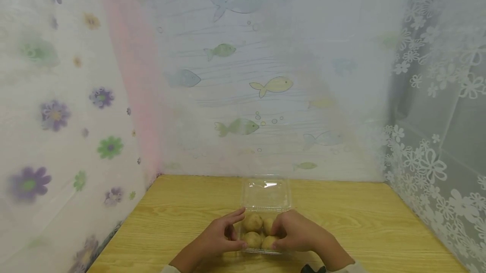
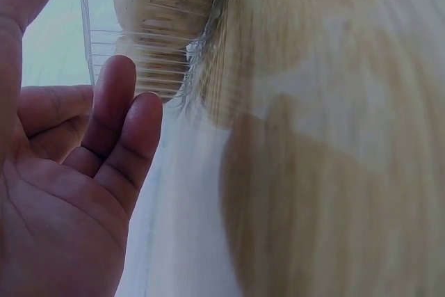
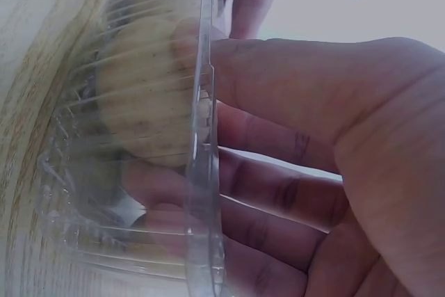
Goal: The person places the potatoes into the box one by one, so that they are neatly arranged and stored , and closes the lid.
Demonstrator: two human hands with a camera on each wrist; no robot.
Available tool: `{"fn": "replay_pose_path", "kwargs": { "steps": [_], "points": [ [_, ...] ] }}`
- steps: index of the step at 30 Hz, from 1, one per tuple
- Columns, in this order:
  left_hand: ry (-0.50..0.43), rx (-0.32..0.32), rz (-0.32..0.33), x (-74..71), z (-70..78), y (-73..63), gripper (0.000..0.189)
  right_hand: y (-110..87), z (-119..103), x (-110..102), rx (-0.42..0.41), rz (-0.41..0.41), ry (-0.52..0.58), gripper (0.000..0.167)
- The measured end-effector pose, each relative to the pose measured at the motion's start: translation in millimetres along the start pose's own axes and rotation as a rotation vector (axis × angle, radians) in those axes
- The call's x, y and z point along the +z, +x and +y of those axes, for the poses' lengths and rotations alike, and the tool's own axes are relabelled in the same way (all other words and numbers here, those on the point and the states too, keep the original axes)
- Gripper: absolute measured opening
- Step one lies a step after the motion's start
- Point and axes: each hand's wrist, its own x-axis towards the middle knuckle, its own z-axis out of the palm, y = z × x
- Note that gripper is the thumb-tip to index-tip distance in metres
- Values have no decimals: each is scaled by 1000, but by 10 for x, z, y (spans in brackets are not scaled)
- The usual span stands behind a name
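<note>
Several round tan potatoes sit in a clear plastic clamshell container (image 1: 262, 252), its hinged lid (image 1: 265, 197) tipped back, away from me. My left hand (image 1: 216, 235) holds the container's left side, thumb at the near corner and index finger toward the back; in the left wrist view its ring and little fingers (image 2: 115, 88) lie near the ribbed wall. Reaching into the right part from above, my right hand (image 1: 300, 231) grips the near right potato (image 1: 268, 242). Through the clear wall in the right wrist view, thumb and fingers flank this potato (image 3: 142, 95).
The container stands on a wood-grain table (image 1: 182, 205). Behind it hangs a sheet with printed fish (image 1: 273, 85), with flower-patterned sheets (image 1: 55, 114) at both sides. A small black object (image 1: 313, 268) shows at the bottom edge, beside the right wrist.
</note>
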Motion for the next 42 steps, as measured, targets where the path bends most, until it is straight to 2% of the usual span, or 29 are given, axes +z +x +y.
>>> {"fn": "replay_pose_path", "kwargs": {
  "steps": [7,12,19,22,27,31,34,37,42],
  "points": [
    [16,4,6,-7,-2,9,88,18,-43,-15,-11,-5,-63,13],
    [16,5,0,-8,-15,18,88,14,-54,-36,-16,-28,-70,11],
    [22,17,-10,-8,-14,35,88,-3,-35,-63,-68,-21,-55,12],
    [24,23,-14,-8,-20,35,87,-30,-17,-80,-36,-11,-10,5],
    [65,28,-5,-22,-56,31,83,-75,37,-128,40,32,61,18],
    [125,29,39,-58,-79,64,72,-103,143,-173,85,92,92,21],
    [146,8,82,-98,-74,124,63,-115,257,-189,119,181,54,22],
    [138,-49,128,-140,-53,196,59,-116,368,-196,153,292,3,20],
    [100,-171,220,-200,3,331,62,-101,490,-223,252,469,-3,20]
  ]
}}
